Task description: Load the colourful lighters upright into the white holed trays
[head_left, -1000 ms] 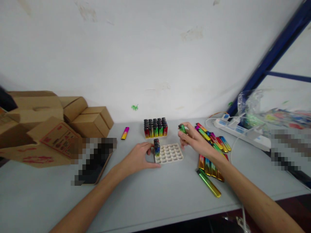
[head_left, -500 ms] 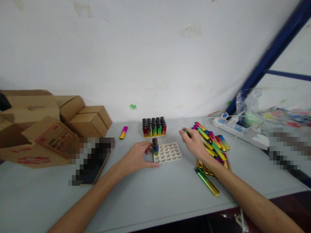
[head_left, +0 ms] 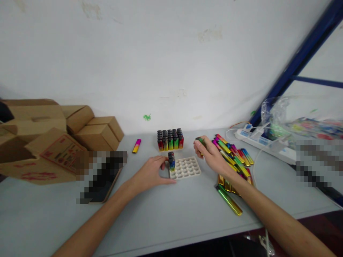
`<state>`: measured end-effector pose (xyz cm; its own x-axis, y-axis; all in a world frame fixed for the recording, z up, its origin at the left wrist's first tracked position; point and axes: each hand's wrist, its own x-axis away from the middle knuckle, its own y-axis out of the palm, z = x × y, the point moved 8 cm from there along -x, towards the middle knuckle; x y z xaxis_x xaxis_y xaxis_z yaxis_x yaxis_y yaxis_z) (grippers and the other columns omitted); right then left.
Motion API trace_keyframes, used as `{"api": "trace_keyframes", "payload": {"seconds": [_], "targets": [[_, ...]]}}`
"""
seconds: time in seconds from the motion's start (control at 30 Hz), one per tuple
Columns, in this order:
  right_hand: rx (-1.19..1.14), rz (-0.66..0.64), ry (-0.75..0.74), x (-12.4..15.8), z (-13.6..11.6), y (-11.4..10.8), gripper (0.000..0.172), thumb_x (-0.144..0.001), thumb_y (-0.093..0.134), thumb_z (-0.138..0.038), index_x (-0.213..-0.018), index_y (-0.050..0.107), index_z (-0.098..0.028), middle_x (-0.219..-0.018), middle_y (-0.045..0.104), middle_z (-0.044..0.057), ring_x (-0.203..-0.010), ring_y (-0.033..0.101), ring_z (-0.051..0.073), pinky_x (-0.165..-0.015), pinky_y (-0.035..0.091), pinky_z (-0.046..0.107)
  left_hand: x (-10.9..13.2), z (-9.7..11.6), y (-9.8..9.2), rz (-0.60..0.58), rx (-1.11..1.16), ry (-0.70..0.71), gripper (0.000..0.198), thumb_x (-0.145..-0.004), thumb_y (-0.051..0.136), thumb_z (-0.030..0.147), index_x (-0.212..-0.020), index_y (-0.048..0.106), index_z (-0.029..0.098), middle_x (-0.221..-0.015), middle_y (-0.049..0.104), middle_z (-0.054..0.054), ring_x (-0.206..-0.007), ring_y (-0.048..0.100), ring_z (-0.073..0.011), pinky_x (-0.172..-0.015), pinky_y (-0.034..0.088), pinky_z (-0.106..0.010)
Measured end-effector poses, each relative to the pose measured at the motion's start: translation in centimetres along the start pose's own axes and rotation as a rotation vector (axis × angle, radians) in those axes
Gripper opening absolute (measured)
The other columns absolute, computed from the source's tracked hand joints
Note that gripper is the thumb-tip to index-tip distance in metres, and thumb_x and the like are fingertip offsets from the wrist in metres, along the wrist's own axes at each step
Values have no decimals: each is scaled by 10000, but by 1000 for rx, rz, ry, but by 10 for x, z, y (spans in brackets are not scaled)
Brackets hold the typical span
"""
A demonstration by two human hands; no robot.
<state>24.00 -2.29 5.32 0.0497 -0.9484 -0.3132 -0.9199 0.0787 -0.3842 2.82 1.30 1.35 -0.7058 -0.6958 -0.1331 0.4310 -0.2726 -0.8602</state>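
A white slotted tray lies on the grey table, with two lighters standing upright in its left corner. My left hand rests on the table against the tray's left side, fingers curled around that edge. My right hand hovers just right of the tray, closed around a green lighter whose dark top sticks up. A heap of multicoloured lighters lies behind and right of that hand. A full tray of upright lighters stands farther back.
Cardboard boxes fill the left side. A single pink-yellow lighter lies near them. A white power strip with plugs and a plastic bag sit at the right. A blue metal frame rises at the right.
My right hand dipped toward the lighter heap, then came back left toward the tray with the green lighter raised. My left hand stayed at the tray's edge.
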Motion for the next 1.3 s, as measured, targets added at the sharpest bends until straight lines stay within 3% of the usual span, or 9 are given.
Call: {"api": "trace_keyframes", "payload": {"seconds": [0.2,0.33,0.53,0.7,0.93,1.13,1.3], "targets": [[-96,-227,-87,5,-18,18,306,-1026,606,-486,-983,705,-200,-1067,626,75,-980,640,196,-829,572,314,0,2,-1,8,12,-14,593,-652,880,658,-945,647,199,-821,635,9,-751,610,-220,-742,461,-328],[-137,-346,-91,13,-23,35,279,-972,705,-463,-990,773,-192,-1062,704,78,-948,678,193,-831,589,316,1,4,-2,9,20,-2,587,-665,878,649,-965,651,198,-827,638,6,-757,613,-216,-751,469,-323],[-129,-208,-32,15,-7,47,389,-851,822,-517,-1068,767,-198,-926,780,48,-748,711,170,-715,610,297,0,2,-2,14,25,-8,608,-643,884,673,-951,649,205,-812,639,9,-747,613,-219,-737,468,-325],[-130,-163,-65,14,-9,52,375,-867,802,-530,-1057,774,-208,-870,791,49,-742,752,196,-718,635,316,-1,1,0,17,21,5,608,-649,876,683,-949,647,205,-822,649,2,-765,617,-221,-752,473,-328],[-104,-182,-103,15,-12,59,411,-902,759,-556,-1104,779,-199,-911,805,62,-744,764,200,-725,647,321,-1,2,1,25,36,5,612,-643,868,702,-911,636,203,-829,663,-10,-775,624,-229,-754,478,-332],[99,-252,-252,16,-29,58,353,-960,707,-522,-1111,773,-210,-960,792,79,-798,756,199,-782,625,316,-1,2,2,21,29,9,600,-645,880,681,-909,640,199,-850,664,-15,-793,633,-234,-775,481,-343],[146,-255,-253,18,-27,63,342,-981,682,-512,-1113,753,-205,-969,783,84,-794,752,196,-761,618,311,-1,2,2,35,13,16,566,-683,851,681,-901,639,203,-857,678,-23,-813,640,-238,-785,490,-343]]}}
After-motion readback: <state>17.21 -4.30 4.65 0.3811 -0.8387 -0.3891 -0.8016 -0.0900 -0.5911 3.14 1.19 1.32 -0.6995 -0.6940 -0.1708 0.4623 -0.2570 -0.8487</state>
